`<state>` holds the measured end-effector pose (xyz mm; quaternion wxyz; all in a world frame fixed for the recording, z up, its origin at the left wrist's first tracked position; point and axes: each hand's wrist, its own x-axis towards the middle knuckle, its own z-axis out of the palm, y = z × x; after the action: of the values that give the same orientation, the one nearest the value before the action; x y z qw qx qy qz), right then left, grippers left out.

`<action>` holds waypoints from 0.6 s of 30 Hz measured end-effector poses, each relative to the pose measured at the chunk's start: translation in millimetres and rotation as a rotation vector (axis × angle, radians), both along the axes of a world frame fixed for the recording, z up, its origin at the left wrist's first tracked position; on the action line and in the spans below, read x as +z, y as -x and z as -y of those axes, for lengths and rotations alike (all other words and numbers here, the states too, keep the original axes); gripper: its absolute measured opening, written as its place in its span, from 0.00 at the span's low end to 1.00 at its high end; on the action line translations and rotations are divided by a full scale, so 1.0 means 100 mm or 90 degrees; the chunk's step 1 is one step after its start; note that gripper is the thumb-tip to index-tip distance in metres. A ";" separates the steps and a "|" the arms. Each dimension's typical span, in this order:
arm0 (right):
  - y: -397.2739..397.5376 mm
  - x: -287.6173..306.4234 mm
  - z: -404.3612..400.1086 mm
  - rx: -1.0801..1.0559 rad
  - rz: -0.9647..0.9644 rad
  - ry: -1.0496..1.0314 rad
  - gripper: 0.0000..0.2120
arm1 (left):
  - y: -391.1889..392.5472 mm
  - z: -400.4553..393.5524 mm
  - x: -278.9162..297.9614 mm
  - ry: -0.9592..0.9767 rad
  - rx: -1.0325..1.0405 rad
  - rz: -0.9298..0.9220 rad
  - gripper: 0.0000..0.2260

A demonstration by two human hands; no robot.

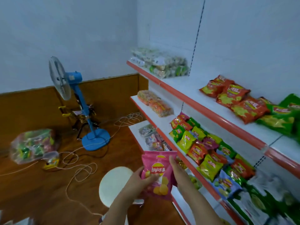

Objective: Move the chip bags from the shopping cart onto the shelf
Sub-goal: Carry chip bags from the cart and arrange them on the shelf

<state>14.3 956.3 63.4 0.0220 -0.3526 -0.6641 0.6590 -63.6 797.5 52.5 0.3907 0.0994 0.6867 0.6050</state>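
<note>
Left hand [139, 179] and right hand [178, 172], lower centre of frame: both are being closed around one pink chip bag [158, 174], upright, just beside the middle shelf [162, 124], apparently for placing there.

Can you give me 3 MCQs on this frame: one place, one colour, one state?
1. Where is the blue fan?
A. on the top shelf
B. on the wooden floor, left of the shelves
C. on the white stool

2. What colour is the chip bag in the hands?
A. pink
B. green
C. orange

3. How is that bag held?
A. left hand only
B. lying on the shelf, untouched
C. by both hands, off the shelf

Answers:
1. B, its base sits on the floor by the wall.
2. A, the pack is pink with yellow chips printed on it.
3. C, the left hand grips its lower edge and the right hand its side, in front of the middle shelf.
</note>
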 end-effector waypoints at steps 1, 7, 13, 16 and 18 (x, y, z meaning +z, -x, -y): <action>0.12 -0.06 -0.14 -0.018 -0.004 -0.005 0.40 | 0.15 -0.08 0.03 -0.008 -0.028 0.004 0.27; 0.75 -0.01 -0.91 -0.100 -0.040 0.026 0.28 | 1.05 -0.68 0.05 -0.015 -0.142 -0.048 0.20; 1.70 -0.42 -1.74 -0.183 0.000 0.075 0.14 | 2.15 -1.51 -0.47 0.058 -0.134 -0.134 0.32; 2.37 -0.76 -2.25 -0.193 0.007 0.064 0.12 | 2.81 -2.04 -0.89 0.097 -0.105 -0.177 0.30; 2.85 -0.98 -2.61 -0.183 0.012 0.039 0.10 | 3.23 -2.42 -1.18 0.126 -0.082 -0.239 0.29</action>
<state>-270.8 1217.5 -34.3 0.0993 -0.4509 -0.5863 0.6657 -387.0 1039.0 -65.0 0.3017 0.2150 0.7954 0.4797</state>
